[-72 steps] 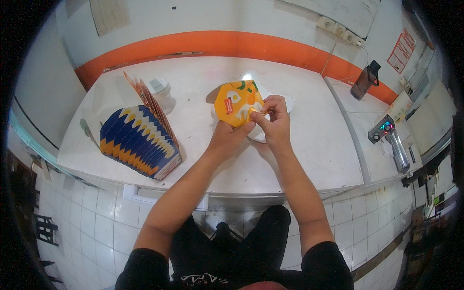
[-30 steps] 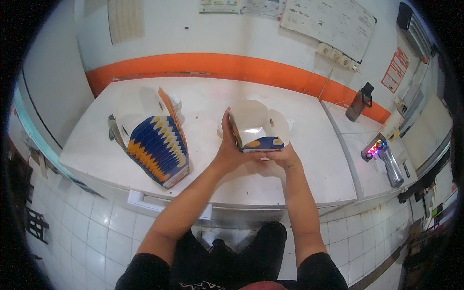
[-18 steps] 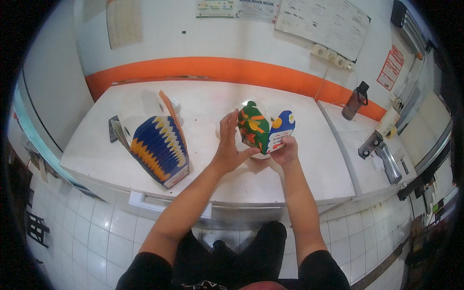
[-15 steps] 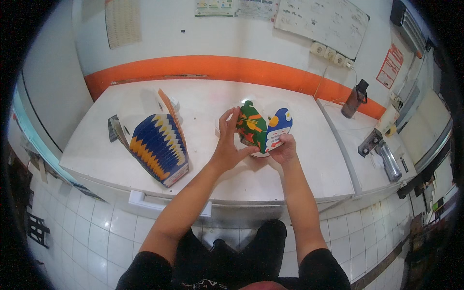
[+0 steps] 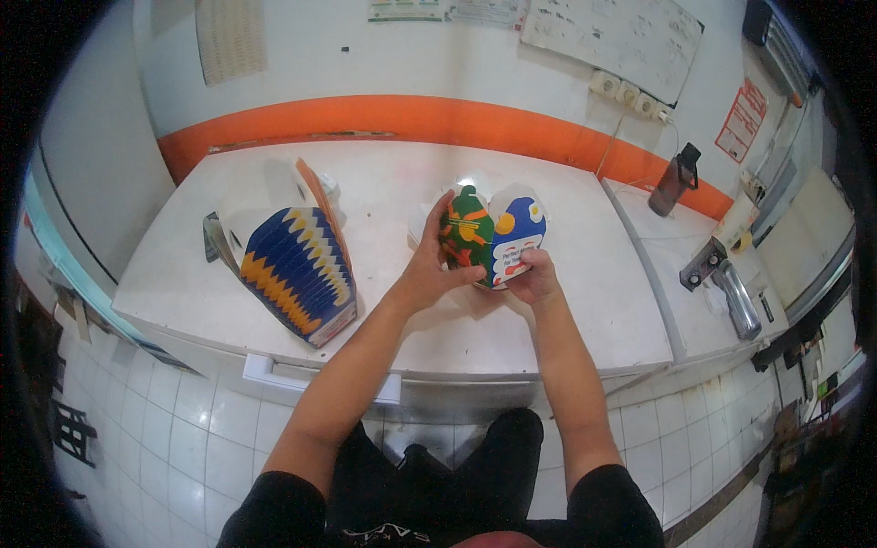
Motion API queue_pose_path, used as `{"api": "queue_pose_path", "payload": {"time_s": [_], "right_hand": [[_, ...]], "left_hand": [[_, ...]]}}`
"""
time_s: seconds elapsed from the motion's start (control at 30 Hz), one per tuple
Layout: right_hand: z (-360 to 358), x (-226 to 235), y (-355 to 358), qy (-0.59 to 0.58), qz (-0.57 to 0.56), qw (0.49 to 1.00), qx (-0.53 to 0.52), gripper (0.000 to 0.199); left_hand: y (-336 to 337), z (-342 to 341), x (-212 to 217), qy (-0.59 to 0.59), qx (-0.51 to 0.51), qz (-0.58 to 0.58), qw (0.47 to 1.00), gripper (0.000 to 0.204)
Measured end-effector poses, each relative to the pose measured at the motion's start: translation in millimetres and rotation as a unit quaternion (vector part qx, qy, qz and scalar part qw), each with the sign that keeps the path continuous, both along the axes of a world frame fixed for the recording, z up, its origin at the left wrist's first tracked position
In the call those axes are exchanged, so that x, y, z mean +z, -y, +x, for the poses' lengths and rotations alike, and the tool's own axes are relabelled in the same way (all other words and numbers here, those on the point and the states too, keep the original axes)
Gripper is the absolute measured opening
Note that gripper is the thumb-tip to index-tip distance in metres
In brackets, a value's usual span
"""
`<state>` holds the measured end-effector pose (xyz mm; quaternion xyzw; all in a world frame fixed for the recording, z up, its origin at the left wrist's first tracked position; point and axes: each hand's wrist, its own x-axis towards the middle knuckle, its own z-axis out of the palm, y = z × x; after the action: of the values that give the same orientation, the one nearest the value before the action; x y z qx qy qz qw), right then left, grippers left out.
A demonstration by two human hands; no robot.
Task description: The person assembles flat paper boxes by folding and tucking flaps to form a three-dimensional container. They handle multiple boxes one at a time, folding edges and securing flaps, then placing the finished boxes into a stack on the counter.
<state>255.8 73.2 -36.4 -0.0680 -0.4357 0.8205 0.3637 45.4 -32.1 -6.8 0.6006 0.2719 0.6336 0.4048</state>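
Observation:
Both hands hold a printed paper food box (image 5: 505,258) just above the white tabletop (image 5: 585,301). One panel is green with orange and red shapes, the other blue and white with yellow spots. My left hand (image 5: 427,265) is wrapped round the green side, its thumb across the lower front and its fingers behind. On the blue side, my right hand (image 5: 537,279) pinches the lower corner, thumb in front. White flaps stand out behind the box. Left of my left forearm lies a nested stack of flat blue, yellow and white cartons (image 5: 301,265).
At the right, a side counter carries a dark bottle (image 5: 674,183), a black device with two knobs (image 5: 702,265) and a long metal case (image 5: 736,301). A white handle (image 5: 320,379) juts from the table's front edge. Power sockets (image 5: 628,93) hang below a whiteboard (image 5: 621,36).
The box has turned slightly, and its green and blue panels now meet closer together, facing me more squarely. My left fingers have slid further behind it. The carton stack stays in place.

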Motion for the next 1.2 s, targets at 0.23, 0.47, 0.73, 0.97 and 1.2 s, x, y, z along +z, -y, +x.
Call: {"api": "queue_pose_path", "payload": {"time_s": [0.23,0.47,0.73,0.97,1.2], "right_hand": [[4,2,-3,0.069,0.01,0.997,-0.033,0.069],[-1,10,4,0.054,0.074,0.994,-0.056,0.067],[3,13,8,0.114,0.01,0.992,-0.055,0.069],[4,20,7,0.042,0.152,0.977,-0.141,0.07],[-9,57,46,0.013,0.238,0.96,-0.149,0.097]], "left_hand": [[1,2,3,0.034,0.006,-0.036,0.999,0.122],[0,-5,10,0.081,-0.041,-0.075,0.993,0.116],[-13,-11,-15,-0.012,0.079,-0.08,0.994,0.115],[-2,0,-3,-0.118,0.312,0.115,0.936,0.109],[149,-13,43,-0.217,0.486,0.406,0.743,0.052]]}}
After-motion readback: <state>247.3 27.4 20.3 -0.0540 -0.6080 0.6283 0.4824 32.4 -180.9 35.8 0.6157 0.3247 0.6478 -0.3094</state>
